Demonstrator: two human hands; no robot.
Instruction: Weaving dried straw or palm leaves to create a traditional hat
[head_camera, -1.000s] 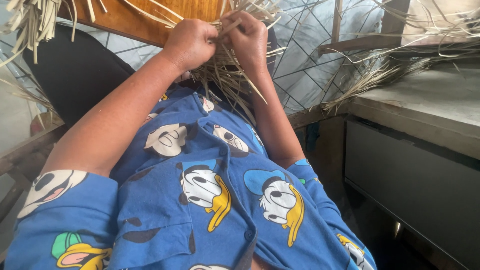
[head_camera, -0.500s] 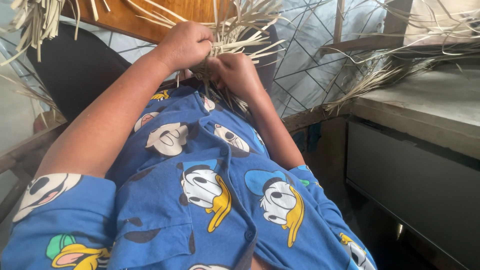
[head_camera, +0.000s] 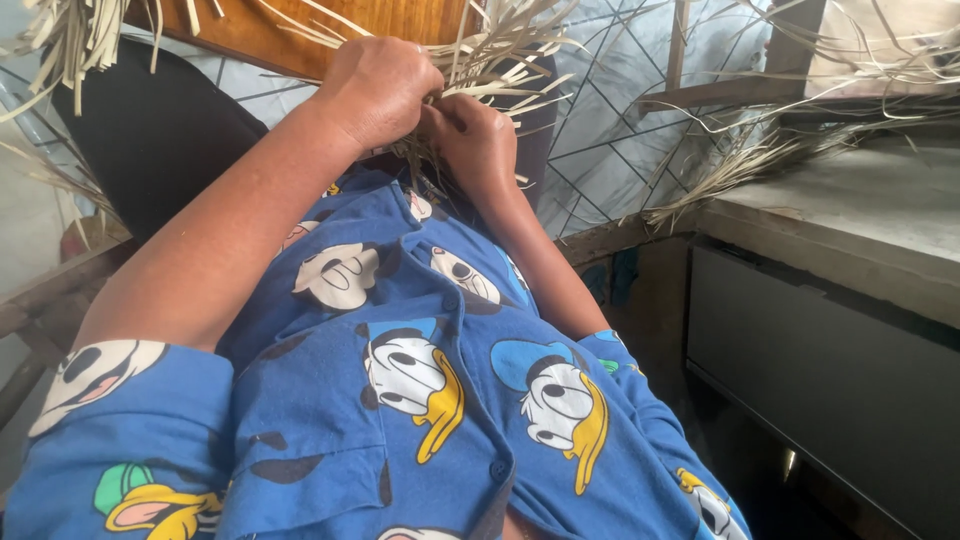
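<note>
Both grips clamped on the dried straw strips (head_camera: 500, 60): left hand (head_camera: 378, 88) above, right hand (head_camera: 478, 142) just below, touching.

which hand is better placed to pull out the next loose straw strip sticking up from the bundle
Probably the left. The left hand sits on top, right beside the loose ends of the straw strips, while the right hand is lower, closed on the bundle.

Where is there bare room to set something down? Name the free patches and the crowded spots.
Free: the grey ledge on the right, bare from the loose straw pile at its far end to the picture's edge. Crowded: around the left hand and right hand, closed in pale straw strips beside the wooden board.
</note>
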